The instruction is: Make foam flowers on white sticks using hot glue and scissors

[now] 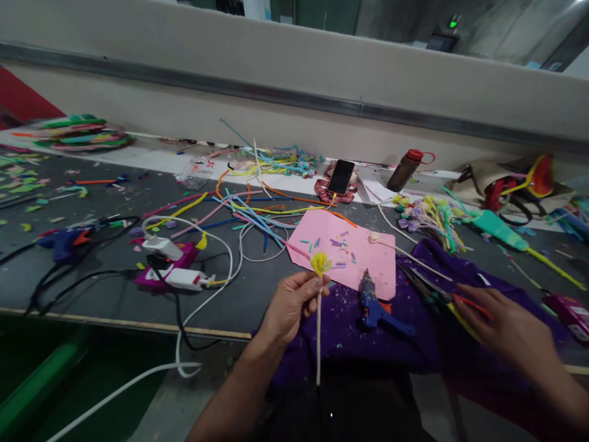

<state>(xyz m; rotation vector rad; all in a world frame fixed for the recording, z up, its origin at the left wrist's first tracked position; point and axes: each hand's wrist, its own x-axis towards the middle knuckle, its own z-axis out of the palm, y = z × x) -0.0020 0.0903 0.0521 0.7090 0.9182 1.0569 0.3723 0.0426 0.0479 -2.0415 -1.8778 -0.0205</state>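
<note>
Grey worktable (92,288) w/ a pale wall behind is spreading out under craft clutter. Left hand (289,307) is pinching a thin pale stick (318,337), fingers closed round it near the top; stick is standing upright over the purple cloth (340,331), its top carrying a yellow curled pipe-cleaner tuft (321,263) just in front of the pink sheet (350,252). Right hand (510,331) is reaching over the cloth toward scissors w/ red handles (442,298); blurred, so can't tell if fingers are gripping yet.

Progress, judging: tuft is sitting on the stick, but it's small vs. the finished flower bunch (427,215) at back, so petals etc. prob. left. Blue glue gun (375,304) is lying idle btwn the hands. Loose pipe cleaners (243,209) are lying unused.
</note>
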